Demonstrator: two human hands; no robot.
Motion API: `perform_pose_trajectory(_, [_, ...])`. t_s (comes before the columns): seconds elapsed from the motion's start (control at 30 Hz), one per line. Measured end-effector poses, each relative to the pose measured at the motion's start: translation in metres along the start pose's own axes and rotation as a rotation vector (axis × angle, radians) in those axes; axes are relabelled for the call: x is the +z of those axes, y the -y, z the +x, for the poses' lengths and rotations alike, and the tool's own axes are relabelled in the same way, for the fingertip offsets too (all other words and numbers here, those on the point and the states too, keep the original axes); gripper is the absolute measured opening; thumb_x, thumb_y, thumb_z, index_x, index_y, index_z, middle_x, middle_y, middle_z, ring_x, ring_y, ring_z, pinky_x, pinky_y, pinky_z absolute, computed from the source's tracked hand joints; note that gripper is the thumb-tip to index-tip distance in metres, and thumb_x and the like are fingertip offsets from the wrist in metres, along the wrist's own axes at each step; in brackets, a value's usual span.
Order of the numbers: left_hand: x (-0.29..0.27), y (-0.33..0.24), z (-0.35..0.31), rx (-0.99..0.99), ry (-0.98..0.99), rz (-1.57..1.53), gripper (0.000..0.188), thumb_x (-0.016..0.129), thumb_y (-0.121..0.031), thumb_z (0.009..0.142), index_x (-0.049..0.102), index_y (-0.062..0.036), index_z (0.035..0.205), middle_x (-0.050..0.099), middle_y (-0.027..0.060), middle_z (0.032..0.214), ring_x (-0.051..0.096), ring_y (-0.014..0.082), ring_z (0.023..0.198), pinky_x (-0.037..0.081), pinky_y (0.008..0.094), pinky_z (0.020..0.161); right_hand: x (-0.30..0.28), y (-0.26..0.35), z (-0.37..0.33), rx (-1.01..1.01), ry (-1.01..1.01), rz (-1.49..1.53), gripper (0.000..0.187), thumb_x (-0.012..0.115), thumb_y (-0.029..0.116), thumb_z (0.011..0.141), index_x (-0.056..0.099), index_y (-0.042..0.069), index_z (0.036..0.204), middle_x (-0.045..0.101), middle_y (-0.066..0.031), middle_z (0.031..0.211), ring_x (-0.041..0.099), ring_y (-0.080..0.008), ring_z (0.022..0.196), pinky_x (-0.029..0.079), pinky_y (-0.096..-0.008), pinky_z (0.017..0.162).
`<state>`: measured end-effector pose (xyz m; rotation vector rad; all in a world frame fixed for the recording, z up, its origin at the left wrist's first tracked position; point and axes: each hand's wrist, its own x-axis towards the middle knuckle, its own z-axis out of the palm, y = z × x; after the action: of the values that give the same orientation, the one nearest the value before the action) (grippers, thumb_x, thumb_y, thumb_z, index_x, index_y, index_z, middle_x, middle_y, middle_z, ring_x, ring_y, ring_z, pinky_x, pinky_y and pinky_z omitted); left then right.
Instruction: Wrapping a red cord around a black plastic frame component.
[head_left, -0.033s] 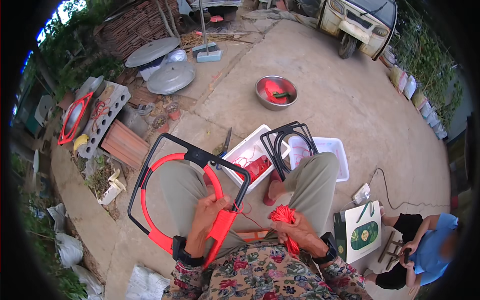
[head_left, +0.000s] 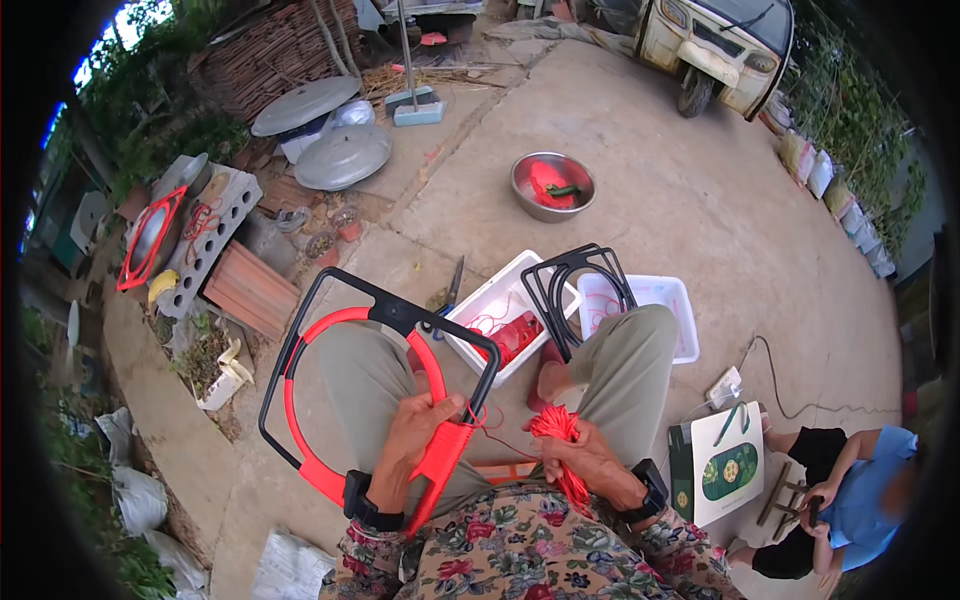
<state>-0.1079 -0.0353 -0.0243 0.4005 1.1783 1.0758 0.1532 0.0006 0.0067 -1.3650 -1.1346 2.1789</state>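
A black metal frame (head_left: 372,312) with an inner ring wrapped in red cord rests across my lap. My left hand (head_left: 412,432) grips the frame's red-wrapped lower right side. My right hand (head_left: 580,462) is closed on a bundle of red cord (head_left: 556,427), and a thin strand runs from it to the frame. Both wrists wear black bands. In front of my knees stands a white box (head_left: 489,297) holding red cord, with several bare black frames (head_left: 582,290) leaning behind it.
Scissors (head_left: 449,289) lie by the box. A second white tray (head_left: 668,300) sits right of it. A metal bowl (head_left: 552,185) with red cord stands farther off. A seated person (head_left: 850,498) and a green-and-white bag (head_left: 724,466) are at right. Bricks and pot lids lie left.
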Motion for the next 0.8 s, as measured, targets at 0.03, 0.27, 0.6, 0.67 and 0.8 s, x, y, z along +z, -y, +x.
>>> perform_pose_trajectory(0.03, [0.003, -0.004, -0.001, 0.0, 0.002, 0.004, 0.025, 0.064, -0.017, 0.091, 0.063, 0.0052, 0.103, 0.067, 0.0086, 0.086, 0.062, 0.0105, 0.069, 0.05, 0.0226, 0.058, 0.009, -0.005, 0.016, -0.031, 0.048, 0.136, 0.015, 0.066, 0.018, 0.086, 0.061, 0.004, 0.088, 0.057, -0.0025, 0.06, 0.053, -0.0108, 0.047, 0.046, -0.0264, 0.046])
perform_pose_trajectory(0.27, [0.001, -0.01, -0.002, -0.141, 0.068, -0.067, 0.026, 0.064, -0.021, 0.09, 0.059, 0.0004, 0.104, 0.064, 0.0106, 0.079, 0.066, 0.023, 0.059, 0.059, 0.0387, 0.051, 0.043, -0.002, 0.047, 0.216, 0.273, 0.426, 0.014, 0.064, 0.017, 0.088, 0.06, 0.003, 0.088, 0.058, -0.0043, 0.062, 0.053, -0.0139, 0.045, 0.043, -0.0276, 0.042])
perform_pose_trajectory(0.6, [0.007, -0.023, -0.01, -0.154, 0.187, -0.201, 0.012, 0.06, -0.011, 0.09, 0.058, 0.0005, 0.093, 0.063, 0.0161, 0.073, 0.067, 0.0298, 0.06, 0.057, 0.0425, 0.049, 0.023, -0.027, 0.041, 0.37, 0.345, 0.583, 0.02, 0.064, 0.016, 0.087, 0.053, 0.008, 0.072, 0.047, -0.0008, 0.053, 0.041, -0.011, 0.041, 0.033, -0.0265, 0.04])
perform_pose_trajectory(0.67, [0.006, -0.021, -0.008, -0.146, 0.214, -0.238, 0.009, 0.059, -0.008, 0.087, 0.058, 0.0, 0.089, 0.063, 0.0174, 0.071, 0.066, 0.0298, 0.059, 0.057, 0.0424, 0.049, 0.019, -0.023, 0.035, 0.32, 0.317, 0.61, 0.021, 0.063, 0.017, 0.087, 0.053, 0.008, 0.071, 0.047, -0.0006, 0.052, 0.04, -0.0112, 0.041, 0.032, -0.0268, 0.04])
perform_pose_trajectory(0.8, [0.008, -0.02, -0.006, -0.12, 0.257, -0.291, 0.003, 0.058, -0.003, 0.079, 0.055, -0.0013, 0.079, 0.063, 0.0204, 0.068, 0.065, 0.0304, 0.056, 0.056, 0.0421, 0.047, 0.019, -0.024, 0.03, 0.256, 0.25, 0.608, 0.021, 0.062, 0.017, 0.088, 0.054, 0.008, 0.072, 0.045, -0.0001, 0.051, 0.039, -0.011, 0.041, 0.032, -0.0277, 0.041])
